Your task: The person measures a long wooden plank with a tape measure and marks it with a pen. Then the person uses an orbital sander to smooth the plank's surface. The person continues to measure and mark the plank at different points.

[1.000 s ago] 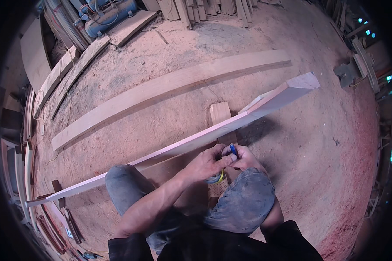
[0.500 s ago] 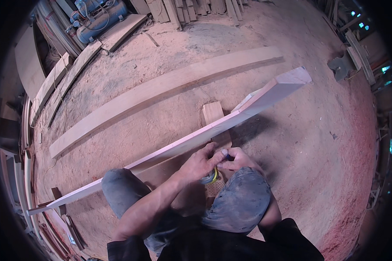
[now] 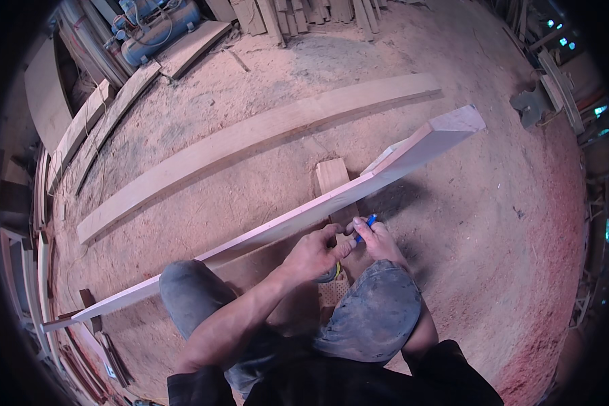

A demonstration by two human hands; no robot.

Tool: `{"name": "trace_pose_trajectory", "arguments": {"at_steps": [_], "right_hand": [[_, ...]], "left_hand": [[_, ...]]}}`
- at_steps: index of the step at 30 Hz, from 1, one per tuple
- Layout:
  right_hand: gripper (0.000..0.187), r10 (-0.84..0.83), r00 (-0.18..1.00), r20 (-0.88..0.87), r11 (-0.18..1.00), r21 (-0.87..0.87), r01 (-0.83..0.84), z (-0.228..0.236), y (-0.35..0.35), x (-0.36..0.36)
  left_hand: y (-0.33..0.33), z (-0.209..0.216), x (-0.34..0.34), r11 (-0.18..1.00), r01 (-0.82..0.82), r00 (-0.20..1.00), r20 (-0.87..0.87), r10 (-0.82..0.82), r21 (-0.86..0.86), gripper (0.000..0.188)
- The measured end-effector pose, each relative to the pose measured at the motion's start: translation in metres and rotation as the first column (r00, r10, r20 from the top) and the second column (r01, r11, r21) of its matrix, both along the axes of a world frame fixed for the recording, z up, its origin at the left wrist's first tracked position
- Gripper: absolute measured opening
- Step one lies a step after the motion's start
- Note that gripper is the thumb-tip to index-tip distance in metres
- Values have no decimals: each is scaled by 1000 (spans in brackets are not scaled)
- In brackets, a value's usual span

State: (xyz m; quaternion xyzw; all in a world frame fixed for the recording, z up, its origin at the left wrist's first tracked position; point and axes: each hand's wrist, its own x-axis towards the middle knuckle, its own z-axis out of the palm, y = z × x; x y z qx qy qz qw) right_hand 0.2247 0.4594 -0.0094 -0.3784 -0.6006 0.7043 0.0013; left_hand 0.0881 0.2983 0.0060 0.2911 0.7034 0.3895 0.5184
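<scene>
My right hand [image 3: 379, 243] pinches a blue pen [image 3: 366, 227] between thumb and fingers, its end pointing up and away. Close beside it, my left hand [image 3: 311, 256] is closed with the thumb stretched toward the pen. A round tape measure [image 3: 330, 273] with a yellow edge shows beneath the left palm, mostly covered by it. Both hands are between my knees, on the near side of a long pale board [image 3: 298, 215] standing on edge. Under that board lies a short wooden block [image 3: 331, 174].
Beyond, another long plank [image 3: 250, 141] lies on the dusty floor. Dark wooden pieces [image 3: 90, 311] support the board's left end. A blue compressor [image 3: 159, 40] stands far left, near leaning boards [image 3: 47, 88]. Stacked timber [image 3: 311, 15] lines the back.
My hands have drawn slightly apart, the right one turning up and away from me. The blue pen, mostly hidden before, now shows plainly in it. The boards have not moved.
</scene>
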Motion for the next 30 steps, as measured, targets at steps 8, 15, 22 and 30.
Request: {"name": "trace_pose_trajectory", "arguments": {"at_steps": [8, 15, 22, 30], "right_hand": [[48, 67, 984, 163, 979, 182, -96, -16, 9, 4], [43, 137, 983, 124, 980, 127, -153, -30, 2, 8], [35, 234, 968, 86, 959, 143, -244, -67, 9, 13], [37, 325, 934, -149, 945, 10, -327, -96, -4, -49]], "left_hand": [[-15, -50, 14, 897, 336, 815, -387, -430, -288, 57], [-55, -167, 47, 899, 202, 773, -501, -390, -388, 41], [-36, -142, 46, 973, -137, 923, -380, 57, -186, 41], [-18, -67, 29, 709, -526, 794, -28, 607, 470, 37]]}}
